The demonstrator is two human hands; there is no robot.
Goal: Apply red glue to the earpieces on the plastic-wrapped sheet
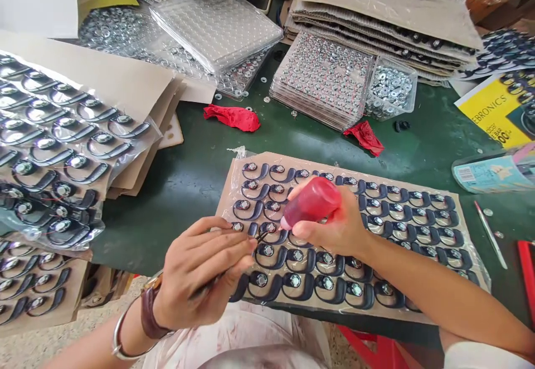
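Note:
My right hand (334, 224) is wrapped round a small red squeeze bottle (311, 199), tilted so its pale tip points down and left. That tip is close to one of the black hook-shaped parts (273, 232) with a round silver piece; whether it touches I cannot tell. In my left hand (204, 271) are dark tweezers (261, 238), their points at the same part. Rows of these black parts lie on a plastic-covered cardboard sheet (228, 188) in front of me. My hands and the bottle hide some of them.
Stacked sheets of similar parts (54, 135) stand at left. Behind are a clear tray stack (320, 73), a box of silver discs (390, 87) and red scraps (232, 117). A pen (491, 235) and a clear container (493, 169) lie at right on the green table (167, 229).

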